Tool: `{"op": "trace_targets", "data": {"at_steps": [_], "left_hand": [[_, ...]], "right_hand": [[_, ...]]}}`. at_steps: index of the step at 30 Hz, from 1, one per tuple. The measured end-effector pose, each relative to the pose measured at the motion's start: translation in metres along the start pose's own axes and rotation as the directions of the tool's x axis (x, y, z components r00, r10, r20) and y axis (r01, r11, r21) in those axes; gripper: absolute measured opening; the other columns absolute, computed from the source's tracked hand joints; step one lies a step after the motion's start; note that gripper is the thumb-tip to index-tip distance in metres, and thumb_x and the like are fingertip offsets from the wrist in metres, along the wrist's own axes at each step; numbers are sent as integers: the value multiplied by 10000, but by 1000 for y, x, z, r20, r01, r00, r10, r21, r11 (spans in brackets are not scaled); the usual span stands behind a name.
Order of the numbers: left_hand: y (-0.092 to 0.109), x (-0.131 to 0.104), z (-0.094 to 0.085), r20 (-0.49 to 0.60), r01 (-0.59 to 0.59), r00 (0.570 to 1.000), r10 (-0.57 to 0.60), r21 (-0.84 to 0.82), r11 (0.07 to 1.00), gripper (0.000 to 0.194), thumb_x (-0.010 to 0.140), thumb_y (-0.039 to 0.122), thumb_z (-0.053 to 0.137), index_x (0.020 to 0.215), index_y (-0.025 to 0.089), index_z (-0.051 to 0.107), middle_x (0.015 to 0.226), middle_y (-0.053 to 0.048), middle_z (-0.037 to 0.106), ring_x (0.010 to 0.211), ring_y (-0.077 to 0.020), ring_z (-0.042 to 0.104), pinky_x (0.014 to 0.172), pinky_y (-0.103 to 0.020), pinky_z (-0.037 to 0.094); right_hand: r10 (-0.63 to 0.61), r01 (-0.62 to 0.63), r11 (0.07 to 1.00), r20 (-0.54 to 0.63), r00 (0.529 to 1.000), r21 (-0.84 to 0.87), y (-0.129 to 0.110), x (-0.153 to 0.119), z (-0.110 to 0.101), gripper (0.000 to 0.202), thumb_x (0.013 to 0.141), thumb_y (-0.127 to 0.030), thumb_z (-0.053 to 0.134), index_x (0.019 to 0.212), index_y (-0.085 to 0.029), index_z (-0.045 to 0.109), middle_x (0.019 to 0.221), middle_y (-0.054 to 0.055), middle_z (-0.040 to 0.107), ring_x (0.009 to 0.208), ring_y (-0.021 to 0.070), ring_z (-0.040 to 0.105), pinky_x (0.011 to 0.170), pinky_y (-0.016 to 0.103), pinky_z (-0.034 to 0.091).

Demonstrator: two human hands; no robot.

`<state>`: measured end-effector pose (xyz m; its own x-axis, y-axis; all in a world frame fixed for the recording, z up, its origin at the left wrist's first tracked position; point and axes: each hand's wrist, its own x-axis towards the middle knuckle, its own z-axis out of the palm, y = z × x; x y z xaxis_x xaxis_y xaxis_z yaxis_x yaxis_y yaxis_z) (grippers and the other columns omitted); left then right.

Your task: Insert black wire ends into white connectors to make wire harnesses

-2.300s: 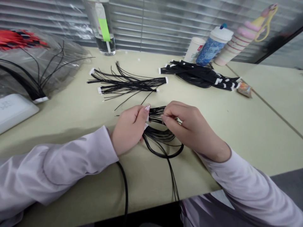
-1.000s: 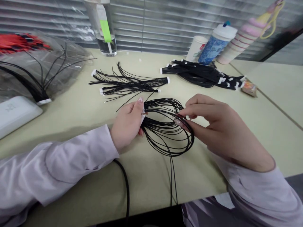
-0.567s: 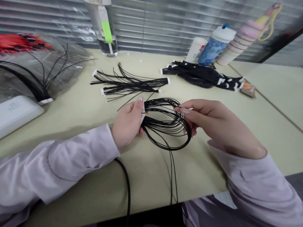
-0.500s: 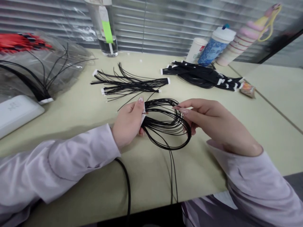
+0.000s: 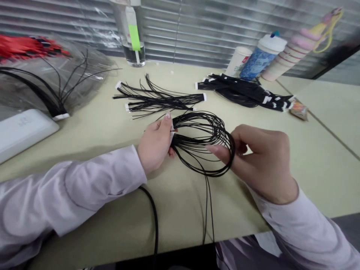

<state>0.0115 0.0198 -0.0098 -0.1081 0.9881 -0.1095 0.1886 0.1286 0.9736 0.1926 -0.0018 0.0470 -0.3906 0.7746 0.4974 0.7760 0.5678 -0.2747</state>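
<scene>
Between left hand and right hand loops a wire bundle.

A pale table spreads across the view, a straight seam crossing its right side. Beyond its far edge run grey horizontal blinds, with a slanting dark bar at far right. Soft shadows fall on the table.

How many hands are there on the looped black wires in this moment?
2. The left hand holds the black wires near their white ends; the right hand grasps the loop's opposite bend. Some fingers are hidden, but no other hand shows.
</scene>
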Motion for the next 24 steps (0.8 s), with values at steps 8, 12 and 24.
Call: {"op": "trace_targets", "data": {"at_steps": [8, 12, 24], "left_hand": [[3, 0, 2, -10, 91, 996, -92, -113, 989, 438, 863, 557, 305, 653, 194, 433, 430, 43, 416, 286, -66, 374, 307, -233, 327], [2, 1, 3, -18, 145, 988, -150, -174, 974, 432, 846, 567, 342, 641, 197, 427, 412, 56, 383, 264, -60, 363, 273, -219, 312], [1, 0, 4, -28, 141, 988, -149, -199, 970, 430, 812, 585, 388, 647, 192, 444, 455, 61, 401, 260, -60, 381, 247, -201, 339]], "right_hand": [[-121, 94, 960, -89, 989, -266, -12, -15, -5, 466, 742, -465, 619, 494, -200, 326, 462, -8, 346, 461, 97, 292, 474, 291, 165], [-35, 71, 992, 304, 952, -109, -10, -13, 4, 474, 794, -487, 536, 453, -181, 416, 408, -17, 346, 419, 77, 227, 462, 274, 157], [104, -38, 975, 297, 949, -219, 10, -13, -11, 329, 862, -378, 397, 639, -201, 561, 413, -21, 344, 392, 89, 236, 452, 272, 158]]}}
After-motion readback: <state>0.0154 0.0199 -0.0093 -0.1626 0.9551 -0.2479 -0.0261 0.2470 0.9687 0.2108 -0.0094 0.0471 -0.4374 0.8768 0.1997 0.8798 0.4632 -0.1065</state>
